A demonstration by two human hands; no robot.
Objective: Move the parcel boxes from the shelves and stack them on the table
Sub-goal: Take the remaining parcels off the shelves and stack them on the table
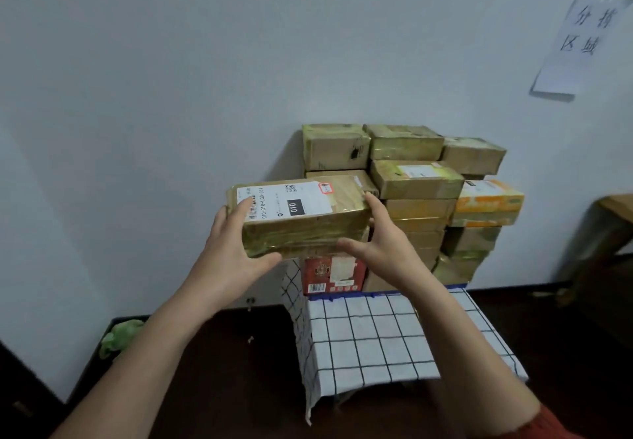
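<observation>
Both hands (308,250) gripping taped parcel box (298,216), stacked boxes (414,195) on checked table (394,339)

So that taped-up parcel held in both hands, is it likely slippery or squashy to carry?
The parcel looks wrapped in glossy tape, so it is probably somewhat slick; the left hand and right hand grip its two ends, which suits that. Its edges look straight, so it seems stiff rather than squashy. Being flat-sided, it should not roll.

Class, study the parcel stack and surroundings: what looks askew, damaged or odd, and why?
The orange box overhangs the tilted, crumpled boxes beneath it, which looks unsteady. The paper sign curls off the wall at its lower edge. The held parcel looks intact.
</observation>
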